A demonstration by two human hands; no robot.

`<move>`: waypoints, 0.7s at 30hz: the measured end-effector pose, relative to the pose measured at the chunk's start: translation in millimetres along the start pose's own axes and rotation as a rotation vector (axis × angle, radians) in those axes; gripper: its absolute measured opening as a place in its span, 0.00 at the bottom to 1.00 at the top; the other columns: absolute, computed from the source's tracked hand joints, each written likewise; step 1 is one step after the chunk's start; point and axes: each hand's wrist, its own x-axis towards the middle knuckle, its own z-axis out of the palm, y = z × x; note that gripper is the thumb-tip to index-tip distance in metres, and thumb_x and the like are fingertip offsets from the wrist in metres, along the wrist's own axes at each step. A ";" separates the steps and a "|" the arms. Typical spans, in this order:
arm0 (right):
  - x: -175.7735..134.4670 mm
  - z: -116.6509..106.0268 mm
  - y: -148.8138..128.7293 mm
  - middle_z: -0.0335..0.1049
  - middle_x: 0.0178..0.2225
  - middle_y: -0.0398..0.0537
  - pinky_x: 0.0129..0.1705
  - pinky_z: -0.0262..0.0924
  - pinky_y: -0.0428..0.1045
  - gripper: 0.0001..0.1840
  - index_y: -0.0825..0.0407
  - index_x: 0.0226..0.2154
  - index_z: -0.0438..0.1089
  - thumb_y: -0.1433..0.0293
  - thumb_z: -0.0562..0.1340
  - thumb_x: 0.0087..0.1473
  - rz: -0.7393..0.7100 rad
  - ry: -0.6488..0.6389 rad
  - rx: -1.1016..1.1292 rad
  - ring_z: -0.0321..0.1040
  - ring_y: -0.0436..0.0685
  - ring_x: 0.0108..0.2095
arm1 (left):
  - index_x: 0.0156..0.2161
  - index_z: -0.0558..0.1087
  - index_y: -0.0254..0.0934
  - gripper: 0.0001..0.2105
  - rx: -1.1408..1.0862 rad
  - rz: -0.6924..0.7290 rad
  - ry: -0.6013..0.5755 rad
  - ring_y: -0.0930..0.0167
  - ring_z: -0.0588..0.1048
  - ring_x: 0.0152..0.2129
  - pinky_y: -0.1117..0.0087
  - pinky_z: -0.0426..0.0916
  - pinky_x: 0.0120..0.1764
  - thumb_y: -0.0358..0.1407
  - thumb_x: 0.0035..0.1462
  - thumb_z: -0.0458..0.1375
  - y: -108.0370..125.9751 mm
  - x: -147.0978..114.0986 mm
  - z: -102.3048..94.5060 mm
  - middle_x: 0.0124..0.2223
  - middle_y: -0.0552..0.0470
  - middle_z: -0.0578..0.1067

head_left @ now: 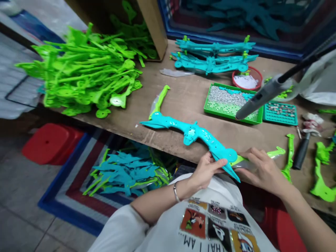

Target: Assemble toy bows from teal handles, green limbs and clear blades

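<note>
The left hand is clamped on the teal part, its thumb over the pointed wing at the right end. The right hand is closed around the green arm that meets this end, a clear strip lying along it between the fingers. The teal part slants across the front of the table, with its right end out by the person's shirt; a second green arm (this one has a clear strip beside it too) joins its far left end. Beyond it, a green tray of small metal pieces stands near a red bowl, and a grey tool hangs over the tray. Green parts are heaped at the left.
</note>
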 end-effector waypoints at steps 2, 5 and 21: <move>1.7 4.4 10.7 0.72 0.43 0.54 0.43 0.63 0.58 0.22 0.48 0.54 0.68 0.57 0.64 0.61 0.007 -0.025 0.024 0.71 0.63 0.42 | 0.49 0.73 0.35 0.28 0.047 -0.014 -0.018 0.64 0.81 0.40 0.59 0.76 0.47 0.44 0.45 0.75 -1.7 5.1 -2.6 0.48 0.43 0.81; 7.4 7.1 37.0 0.74 0.47 0.53 0.48 0.66 0.61 0.21 0.46 0.53 0.69 0.57 0.65 0.60 0.000 -0.088 0.041 0.73 0.65 0.47 | 0.49 0.75 0.35 0.27 0.194 -0.086 -0.093 0.64 0.82 0.39 0.63 0.76 0.45 0.49 0.48 0.73 6.6 3.2 -12.2 0.47 0.41 0.81; 248.1 76.4 -87.4 0.71 0.57 0.66 0.59 0.63 0.68 0.31 0.56 0.60 0.63 0.63 0.66 0.57 -0.240 -0.031 0.104 0.68 0.72 0.57 | 0.45 0.69 0.35 0.21 -0.141 0.521 0.490 0.63 0.82 0.45 0.55 0.69 0.58 0.44 0.54 0.71 115.3 -10.6 -137.8 0.46 0.40 0.82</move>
